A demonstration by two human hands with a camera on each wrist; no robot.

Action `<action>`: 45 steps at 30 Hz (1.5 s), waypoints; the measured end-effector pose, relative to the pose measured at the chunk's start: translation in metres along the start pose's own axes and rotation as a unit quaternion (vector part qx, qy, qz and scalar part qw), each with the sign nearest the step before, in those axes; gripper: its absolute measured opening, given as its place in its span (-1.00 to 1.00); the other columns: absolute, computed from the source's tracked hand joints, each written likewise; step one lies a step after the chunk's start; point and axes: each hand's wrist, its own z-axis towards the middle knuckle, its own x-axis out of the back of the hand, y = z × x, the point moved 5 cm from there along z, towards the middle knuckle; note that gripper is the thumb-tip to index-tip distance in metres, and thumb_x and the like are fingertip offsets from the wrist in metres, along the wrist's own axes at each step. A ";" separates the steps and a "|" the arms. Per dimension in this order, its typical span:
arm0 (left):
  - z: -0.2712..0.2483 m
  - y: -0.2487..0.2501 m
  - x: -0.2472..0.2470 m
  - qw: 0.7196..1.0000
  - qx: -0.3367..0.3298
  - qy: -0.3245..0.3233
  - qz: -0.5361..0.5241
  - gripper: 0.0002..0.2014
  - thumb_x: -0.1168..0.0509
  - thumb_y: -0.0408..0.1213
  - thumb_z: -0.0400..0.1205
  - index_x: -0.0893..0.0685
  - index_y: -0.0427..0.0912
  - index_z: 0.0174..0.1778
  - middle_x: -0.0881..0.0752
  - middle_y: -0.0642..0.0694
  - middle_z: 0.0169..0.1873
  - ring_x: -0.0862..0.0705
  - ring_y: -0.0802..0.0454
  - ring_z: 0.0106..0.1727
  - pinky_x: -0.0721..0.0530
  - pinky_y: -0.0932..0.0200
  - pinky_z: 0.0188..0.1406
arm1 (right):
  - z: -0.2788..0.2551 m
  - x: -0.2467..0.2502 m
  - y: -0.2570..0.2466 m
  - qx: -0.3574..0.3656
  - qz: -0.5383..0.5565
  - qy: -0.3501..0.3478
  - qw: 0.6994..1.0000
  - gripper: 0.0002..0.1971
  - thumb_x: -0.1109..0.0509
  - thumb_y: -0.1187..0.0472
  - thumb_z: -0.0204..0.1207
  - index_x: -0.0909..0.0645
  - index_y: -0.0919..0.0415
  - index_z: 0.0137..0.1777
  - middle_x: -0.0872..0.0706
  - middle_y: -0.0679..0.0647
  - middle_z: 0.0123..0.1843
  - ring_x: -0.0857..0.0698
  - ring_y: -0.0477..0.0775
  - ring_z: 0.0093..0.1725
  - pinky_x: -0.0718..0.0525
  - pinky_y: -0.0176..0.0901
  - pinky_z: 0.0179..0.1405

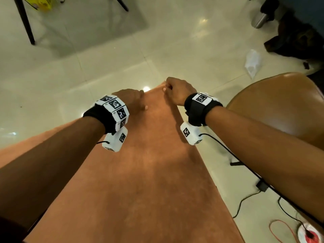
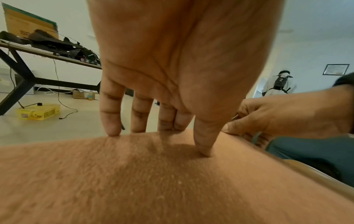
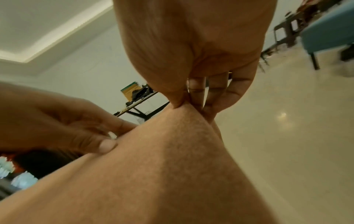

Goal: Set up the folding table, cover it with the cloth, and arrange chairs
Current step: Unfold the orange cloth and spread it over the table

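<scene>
A brown fuzzy cloth point(image 1: 140, 172) lies spread over the table, which it hides. Both hands are at its far corner. My left hand point(image 1: 140, 102) has its thumb point(image 2: 203, 145) pressed on top of the cloth point(image 2: 153, 181) and its fingers point(image 2: 111, 121) reaching over the far edge, pinching that edge. My right hand point(image 1: 168, 88) pinches the tip of the cloth's corner point(image 3: 185, 109) between thumb and fingers. A brown chair point(image 1: 280, 106) stands close on the right of the covered table.
Another table's black legs point(image 1: 24, 20) and a yellow box point(image 1: 40, 4) are at the far left. A white plastic bag point(image 1: 252, 64), dark bags point(image 1: 294, 41) and a metal bin point(image 1: 259, 20) lie far right. Black and red cables point(image 1: 245, 199) run over the floor at right.
</scene>
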 end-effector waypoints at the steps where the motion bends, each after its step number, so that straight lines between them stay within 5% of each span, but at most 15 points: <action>1: 0.000 0.001 0.002 1.000 -0.003 -0.004 -0.005 -0.49 -0.14 0.07 0.72 -0.43 -0.17 0.49 -0.60 -0.20 0.34 -0.58 -0.20 0.33 -0.47 0.00 0.11 | -0.001 0.002 0.000 0.007 -0.018 0.009 1.000 -0.81 -0.17 -0.05 0.69 -0.45 -0.01 -0.10 -0.66 -0.02 -0.08 -0.64 0.20 -0.04 -0.43 -0.07 -0.15; 8: -0.003 -0.011 0.028 0.998 0.015 0.060 0.017 -0.43 -0.11 0.18 0.68 -0.28 0.05 0.59 -0.53 -0.13 0.43 -0.49 -0.28 0.41 -0.49 -0.26 0.28 | 0.056 0.013 -0.027 0.047 -0.146 0.015 0.988 -0.84 -0.20 0.04 0.64 -0.55 0.06 0.01 -0.70 0.10 0.00 -0.62 0.27 -0.07 -0.47 -0.05 -0.17; 12: -0.018 -0.007 0.012 0.998 -0.029 0.024 -0.042 -0.37 -0.17 0.27 0.61 -0.28 0.17 0.60 -0.39 -0.15 0.52 -0.45 -0.29 0.46 -0.51 -0.31 0.36 | 0.095 0.021 -0.037 0.053 -0.191 -0.009 0.980 -0.80 -0.23 0.12 0.58 -0.63 0.09 0.10 -0.72 0.20 0.19 -0.69 0.35 0.08 -0.48 -0.06 -0.10; 15: -0.030 0.001 -0.013 0.998 -0.040 -0.004 -0.045 -0.13 -0.21 0.32 0.57 0.00 0.09 0.71 -0.13 -0.15 0.68 -0.26 -0.33 0.61 -0.40 -0.32 0.49 | 0.104 0.028 -0.038 0.034 -0.165 -0.019 0.986 -0.70 -0.21 0.00 0.64 -0.67 0.15 0.13 -0.75 0.20 0.18 -0.71 0.36 0.16 -0.54 -0.05 -0.03; 19: -0.030 0.008 -0.026 0.999 -0.016 -0.028 -0.027 0.06 -0.24 0.39 0.51 0.29 0.06 0.70 0.18 -0.13 0.72 0.02 -0.36 0.69 -0.28 -0.51 0.50 | 0.062 0.033 -0.028 0.013 -0.130 -0.105 0.986 -0.44 -0.18 -0.25 0.65 -0.62 0.21 -0.31 -0.70 0.10 -0.34 -0.74 0.26 -0.19 -0.60 -0.09 -0.24; 22: -0.029 0.013 -0.027 0.999 -0.006 -0.034 -0.007 0.10 -0.23 0.43 0.48 0.35 0.07 0.68 0.25 -0.12 0.71 0.08 -0.39 0.69 -0.33 -0.58 0.42 | 0.016 0.024 -0.017 0.027 -0.084 -0.159 0.983 -0.49 -0.18 -0.21 0.66 -0.71 0.23 -0.08 -0.82 0.13 -0.22 -0.81 0.18 -0.18 -0.70 -0.04 -0.09; 24: -0.029 0.014 -0.030 0.999 0.004 -0.044 -0.010 0.10 -0.23 0.42 0.49 0.38 0.07 0.67 0.29 -0.11 0.70 0.12 -0.40 0.69 -0.32 -0.60 0.41 | -0.006 0.010 -0.008 0.026 -0.029 -0.174 0.984 -0.61 -0.14 -0.17 0.70 -0.60 0.12 -0.03 -0.81 0.12 -0.14 -0.81 0.17 -0.18 -0.69 0.00 -0.02; 28: -0.030 0.014 -0.027 0.998 0.011 -0.054 -0.037 0.09 -0.27 0.36 0.51 0.36 0.06 0.68 0.29 -0.12 0.70 0.18 -0.41 0.69 -0.23 -0.63 0.44 | -0.007 -0.003 0.000 0.039 -0.003 -0.118 0.992 -0.71 -0.02 -0.07 0.78 -0.34 -0.07 -0.20 -0.64 -0.06 -0.16 -0.67 0.14 -0.12 -0.51 -0.04 -0.09; 32: -0.017 0.009 -0.022 0.997 -0.014 -0.067 -0.039 0.06 -0.26 0.30 0.56 0.34 -0.04 0.69 0.24 -0.22 0.71 0.13 -0.42 0.69 0.00 -0.40 0.63 | 0.004 0.005 -0.006 0.066 -0.106 -0.038 0.991 -0.74 0.00 -0.07 0.76 -0.45 0.00 -0.01 -0.61 -0.03 -0.12 -0.61 0.15 -0.09 -0.42 -0.06 -0.15; 35: -0.004 0.000 -0.007 0.995 -0.026 -0.071 -0.063 -0.01 -0.23 0.23 0.62 0.27 -0.13 0.71 0.00 -0.28 0.71 -0.09 -0.37 0.68 -0.16 -0.26 0.64 | 0.021 0.018 -0.024 0.088 -0.169 0.001 0.982 -0.73 -0.01 -0.04 0.75 -0.47 0.06 0.01 -0.58 0.02 -0.16 -0.59 0.20 -0.15 -0.42 -0.04 -0.17; 38: 0.007 -0.012 0.002 0.994 -0.002 -0.065 -0.084 -0.22 -0.08 0.11 0.74 0.11 -0.22 0.72 -0.24 -0.31 0.65 -0.29 -0.26 0.64 -0.24 -0.10 0.62 | 0.056 0.009 -0.027 0.069 -0.202 -0.026 0.977 -0.87 -0.17 0.03 0.66 -0.47 0.03 -0.07 -0.59 0.00 -0.13 -0.59 0.20 -0.14 -0.46 -0.04 -0.17; 40: 0.011 -0.017 0.002 0.997 0.000 -0.025 -0.072 -0.26 -0.05 0.12 0.74 0.04 -0.23 0.71 -0.33 -0.33 0.60 -0.31 -0.30 0.61 -0.24 -0.17 0.62 | 0.079 -0.008 -0.019 0.049 -0.215 -0.061 0.973 -0.87 -0.35 0.05 0.51 -0.45 0.02 -0.13 -0.70 0.00 -0.06 -0.64 0.19 -0.18 -0.52 -0.06 -0.21; 42: 0.008 -0.013 -0.001 0.999 -0.029 0.005 -0.043 -0.21 -0.05 0.21 0.69 0.05 -0.15 0.72 -0.24 -0.31 0.64 -0.20 -0.33 0.66 -0.23 -0.28 0.61 | 0.085 -0.012 -0.017 0.040 -0.210 -0.073 0.974 -0.85 -0.39 0.02 0.48 -0.48 -0.02 -0.09 -0.75 0.01 0.09 -0.69 0.20 -0.11 -0.58 -0.05 -0.16; 45: -0.022 0.006 -0.017 0.998 -0.060 0.002 -0.025 -0.16 0.07 0.39 0.60 0.09 0.04 0.72 0.03 -0.22 0.72 0.02 -0.30 0.71 -0.16 -0.32 0.63 | 0.057 0.006 -0.020 0.030 -0.162 -0.044 0.985 -0.61 -0.15 -0.19 0.64 -0.55 0.04 0.26 -0.69 0.10 0.22 -0.67 0.32 0.15 -0.49 -0.01 -0.04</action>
